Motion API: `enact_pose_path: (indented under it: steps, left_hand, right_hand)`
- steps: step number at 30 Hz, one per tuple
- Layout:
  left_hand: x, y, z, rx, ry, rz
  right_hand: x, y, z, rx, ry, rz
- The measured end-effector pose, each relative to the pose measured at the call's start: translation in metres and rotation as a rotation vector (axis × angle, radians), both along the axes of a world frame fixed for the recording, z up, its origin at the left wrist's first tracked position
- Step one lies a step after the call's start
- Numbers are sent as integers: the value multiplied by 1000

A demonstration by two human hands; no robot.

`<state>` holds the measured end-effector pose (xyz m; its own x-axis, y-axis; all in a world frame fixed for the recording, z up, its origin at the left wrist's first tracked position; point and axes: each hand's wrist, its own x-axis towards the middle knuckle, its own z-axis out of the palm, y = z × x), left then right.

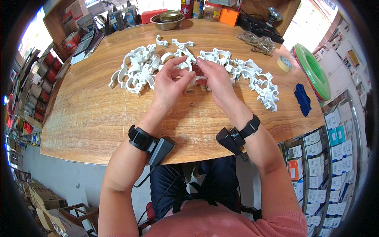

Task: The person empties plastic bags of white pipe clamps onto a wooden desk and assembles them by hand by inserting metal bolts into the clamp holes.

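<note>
My left hand (172, 81) and my right hand (216, 78) meet over the middle of the wooden table, fingertips almost touching. Between them is a white plastic pipe clamp (190, 66), mostly covered by my fingers. The left thumb and forefinger pinch at it, while the right fingers curl round its other side. Left of my hands lies a heap of white pipe clamps (138, 65). More joined clamps with metal screws (268, 96) spread out to the right. A small metal nut (191, 104) rests on the wood just below my hands.
Metal bowls (169, 21), an orange box (229, 17) and jars line the table's far side. At the right are a plastic bag of hardware (257, 41), a tape roll (284, 63), a blue cloth (303, 99) and green coils (312, 71). Shelved boxes (316, 162) stand beyond.
</note>
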<state>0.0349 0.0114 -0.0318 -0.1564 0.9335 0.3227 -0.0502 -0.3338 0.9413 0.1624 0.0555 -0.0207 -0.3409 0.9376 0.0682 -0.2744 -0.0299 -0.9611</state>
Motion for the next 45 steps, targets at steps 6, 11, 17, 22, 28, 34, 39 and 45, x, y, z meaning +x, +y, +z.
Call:
enact_pose_path:
  steps: [6,11,17,22,28,34,39,45]
  left_hand:
    - [0,0,1,-18,45,-13]
    - [1,-1,1,-32,6,-15]
    - [4,-1,4,-37,7,-16]
    - [1,-2,3,-29,9,5]
    - [1,0,0,-26,22,-9]
    - [2,-1,-1,-20,21,-7]
    - [3,0,-1,-23,48,2]
    - [3,-1,-1,-18,29,5]
  right_hand:
    - [-1,4,-4,158,-44,-67]
    - [2,5,-1,158,-141,-67]
    - [1,6,-4,338,-259,-105]
    - [3,0,7,39,-102,-14]
    - [2,5,-2,225,-253,-24]
    - [-1,-3,8,16,-51,-39]
    - [0,1,-1,135,-135,-33]
    - [-1,-1,4,136,-81,-55]
